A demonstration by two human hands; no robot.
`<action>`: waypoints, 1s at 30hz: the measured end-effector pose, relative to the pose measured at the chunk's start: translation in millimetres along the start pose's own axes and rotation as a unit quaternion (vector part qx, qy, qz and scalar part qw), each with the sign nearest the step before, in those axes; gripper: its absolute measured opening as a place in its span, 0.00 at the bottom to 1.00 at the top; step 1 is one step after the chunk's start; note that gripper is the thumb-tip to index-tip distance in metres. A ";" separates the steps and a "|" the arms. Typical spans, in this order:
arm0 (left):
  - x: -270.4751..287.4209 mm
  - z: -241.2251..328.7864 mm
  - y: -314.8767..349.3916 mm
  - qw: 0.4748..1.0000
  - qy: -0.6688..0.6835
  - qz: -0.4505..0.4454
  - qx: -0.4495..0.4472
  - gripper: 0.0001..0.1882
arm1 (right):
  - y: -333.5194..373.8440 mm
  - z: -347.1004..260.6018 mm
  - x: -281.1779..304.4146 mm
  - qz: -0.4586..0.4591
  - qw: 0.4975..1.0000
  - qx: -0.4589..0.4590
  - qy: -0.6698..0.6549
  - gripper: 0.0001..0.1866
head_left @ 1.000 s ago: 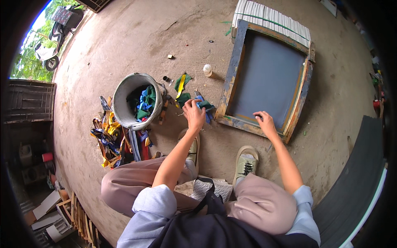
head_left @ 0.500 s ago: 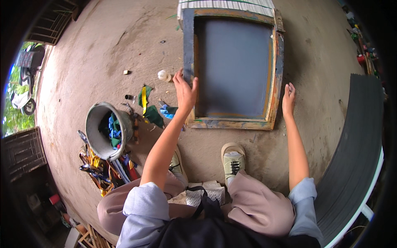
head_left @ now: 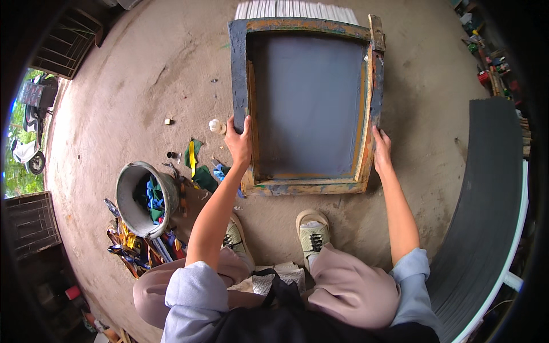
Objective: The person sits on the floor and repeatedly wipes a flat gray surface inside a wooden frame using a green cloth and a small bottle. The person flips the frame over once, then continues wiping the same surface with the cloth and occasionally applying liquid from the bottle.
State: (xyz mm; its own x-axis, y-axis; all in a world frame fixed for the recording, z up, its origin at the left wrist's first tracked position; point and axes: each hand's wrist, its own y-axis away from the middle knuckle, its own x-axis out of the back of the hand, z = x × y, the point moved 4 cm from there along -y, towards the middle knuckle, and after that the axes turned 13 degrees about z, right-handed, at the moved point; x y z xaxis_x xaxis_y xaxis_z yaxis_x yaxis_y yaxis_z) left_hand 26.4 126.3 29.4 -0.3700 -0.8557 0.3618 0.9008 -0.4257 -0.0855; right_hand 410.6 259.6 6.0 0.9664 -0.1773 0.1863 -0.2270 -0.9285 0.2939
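A wooden screen-printing frame [head_left: 306, 189], stained with paint and stretched with dark grey mesh, is in front of me. My left hand [head_left: 239, 142] grips its left rail, thumb on the face and the other fingers partly hidden behind the wood. On the opposite rail my right hand [head_left: 382, 150] is closed, thumb on top and fingertips along the outer edge. Behind the frame's far end shows a stack of white sheets [head_left: 297, 10], mostly covered by it. A small wood block [head_left: 377, 34] sits at the frame's far right corner.
Left of me stands a grey bucket [head_left: 126, 203] holding coloured scraps, with shiny scraps [head_left: 128, 248] heaped beside it. Green and yellow cloth pieces [head_left: 197, 168] and a small white bottle [head_left: 217, 126] lie near the frame. A dark ridged sheet [head_left: 480, 217] curves along the right.
My right hand has come in from beside the frame and closed on its right rail. My left hand has slid lower and taken a firmer grip. The frame appears larger and slightly farther left.
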 end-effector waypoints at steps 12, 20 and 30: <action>125.9 182.5 -59.3 0.975 0.162 0.054 -0.143 0.25 | 106.9 -228.6 9.5 -0.025 0.972 0.188 -0.141 0.36; 222.2 235.9 -68.8 0.954 0.200 0.042 -0.221 0.25 | 174.6 -301.9 2.0 -0.013 0.956 0.227 -0.186 0.34; 218.0 231.7 -0.7 0.933 0.326 -0.013 -0.153 0.24 | 179.1 -302.8 -32.7 0.193 0.857 0.472 0.077 0.21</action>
State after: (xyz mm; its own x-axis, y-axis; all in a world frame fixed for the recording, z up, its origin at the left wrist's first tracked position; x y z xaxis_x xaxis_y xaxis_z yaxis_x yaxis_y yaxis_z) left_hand -2.2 8.3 323.5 -0.5408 -0.7984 -0.2648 0.8189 -0.4279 -0.3825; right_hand 301.8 198.0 336.4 0.7970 -0.5531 0.2425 -0.2565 -0.6735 -0.6932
